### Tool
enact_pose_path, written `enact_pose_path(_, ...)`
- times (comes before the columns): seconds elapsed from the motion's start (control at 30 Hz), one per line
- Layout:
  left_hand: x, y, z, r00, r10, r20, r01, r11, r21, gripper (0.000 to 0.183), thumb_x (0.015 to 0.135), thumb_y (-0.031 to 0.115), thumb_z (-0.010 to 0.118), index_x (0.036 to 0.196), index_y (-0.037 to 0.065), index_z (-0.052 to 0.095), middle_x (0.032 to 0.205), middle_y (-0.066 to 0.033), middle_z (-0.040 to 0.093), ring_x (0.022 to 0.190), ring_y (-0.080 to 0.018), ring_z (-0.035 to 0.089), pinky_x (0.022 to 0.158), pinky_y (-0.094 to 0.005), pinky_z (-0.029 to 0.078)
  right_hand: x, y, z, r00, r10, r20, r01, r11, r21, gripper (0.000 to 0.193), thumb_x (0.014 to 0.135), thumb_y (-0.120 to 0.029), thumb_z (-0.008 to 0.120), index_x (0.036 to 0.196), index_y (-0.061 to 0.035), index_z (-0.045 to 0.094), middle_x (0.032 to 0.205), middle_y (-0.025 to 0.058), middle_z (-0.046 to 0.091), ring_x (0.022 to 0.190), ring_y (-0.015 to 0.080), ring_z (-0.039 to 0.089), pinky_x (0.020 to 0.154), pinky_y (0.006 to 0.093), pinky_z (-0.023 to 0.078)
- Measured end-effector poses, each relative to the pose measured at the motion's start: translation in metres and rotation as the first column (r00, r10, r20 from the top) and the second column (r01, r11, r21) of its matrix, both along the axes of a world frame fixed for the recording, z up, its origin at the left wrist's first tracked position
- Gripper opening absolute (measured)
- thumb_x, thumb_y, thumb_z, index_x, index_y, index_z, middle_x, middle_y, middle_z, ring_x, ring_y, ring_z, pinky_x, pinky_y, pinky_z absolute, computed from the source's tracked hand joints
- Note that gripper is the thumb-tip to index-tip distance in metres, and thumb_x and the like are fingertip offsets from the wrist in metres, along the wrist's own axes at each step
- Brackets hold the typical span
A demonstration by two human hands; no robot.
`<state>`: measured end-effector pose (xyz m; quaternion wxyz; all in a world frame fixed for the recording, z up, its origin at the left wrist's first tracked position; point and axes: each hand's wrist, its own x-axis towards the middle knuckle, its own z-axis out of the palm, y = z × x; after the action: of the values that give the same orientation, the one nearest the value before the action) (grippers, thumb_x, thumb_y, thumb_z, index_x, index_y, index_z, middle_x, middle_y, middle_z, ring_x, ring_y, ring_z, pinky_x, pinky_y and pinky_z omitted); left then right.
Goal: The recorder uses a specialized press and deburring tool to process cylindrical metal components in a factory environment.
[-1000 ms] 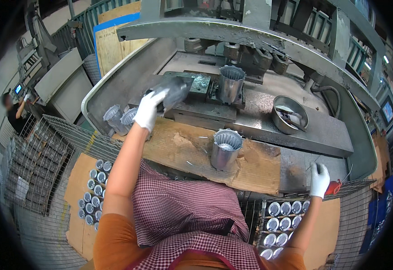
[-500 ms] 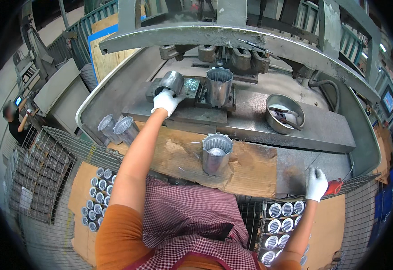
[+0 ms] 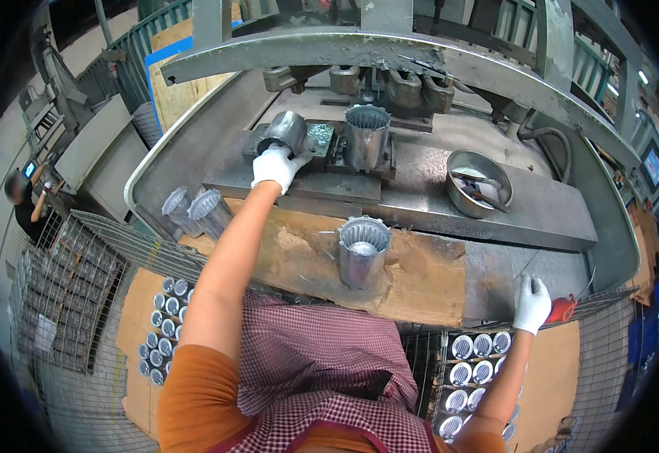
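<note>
Your left hand (image 3: 275, 165), white-gloved, is curled around a ribbed metal cylinder (image 3: 285, 132), fingers wrapped on its near side. The cylinder lies tipped over, long axis running away from you and slightly right, its closed end toward your palm. It sits at the left station of the dark press fixture (image 3: 316, 143), touching the block.

Just beside it on the right, a second finned cylinder (image 3: 365, 136) stands upright in the fixture, open end up. A third cylinder (image 3: 362, 251) stands upright on the wooden board (image 3: 291, 257) near your chest, well apart from either hand.

Your right hand (image 3: 531, 303), also gloved, rests on the table's near right edge, fingers loosely bent, touching a red object (image 3: 563, 309); you cannot tell whether it grips anything.

A metal bowl (image 3: 477, 181) sits right of the fixture. Two more cylinders (image 3: 193, 212) lie at the table's left rim.
</note>
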<state>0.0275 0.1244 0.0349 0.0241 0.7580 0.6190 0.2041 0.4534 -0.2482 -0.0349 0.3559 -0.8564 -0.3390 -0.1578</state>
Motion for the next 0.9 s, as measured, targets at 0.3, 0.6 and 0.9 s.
enact_pose_path(0.3,-0.017,-0.079,-0.022,0.958,-0.077,0.275,0.078,0.997,0.009,0.075,0.082,0.054,0.064,0.137,0.006,0.048,0.126,-0.0231,0.055,0.112,-0.036,0.058,0.097,-0.0428,0.045,0.016,-0.036,0.006,0.925,-0.153,0.347,-0.035,0.878,0.478,0.038,0.082,-0.01,0.073,0.117,-0.0011,0.06,0.11,0.013,0.064,0.094,0.0264,0.062,0.093,0.0378,0.047)
enact_pose_path(0.6,0.07,-0.173,-0.079,0.651,-0.355,0.671,0.532,0.844,-0.069,0.112,0.058,0.04,0.087,0.145,0.003,0.027,0.135,-0.0242,0.048,0.126,-0.0344,0.05,0.106,-0.0412,0.041,0.028,-0.042,-0.011,0.931,-0.256,-0.262,0.351,0.827,0.439,0.058,0.087,-0.029,0.07,0.133,-0.0015,0.049,0.129,0.0141,0.055,0.116,0.0255,0.054,0.1,0.0382,0.041)
enact_pose_path(0.9,0.141,-0.211,-0.04,0.584,-0.782,-0.22,0.809,0.582,0.078,0.061,0.071,0.039,0.071,0.128,0.023,0.055,0.11,-0.0173,0.057,0.098,-0.0334,0.055,0.079,-0.0459,0.043,-0.098,-0.051,-0.014,0.669,0.306,-0.678,-0.462,0.885,-0.056,0.039,0.078,-0.041,0.077,0.09,-0.0042,0.069,0.074,0.0048,0.065,0.068,0.0133,0.058,0.064,0.0323,0.048)
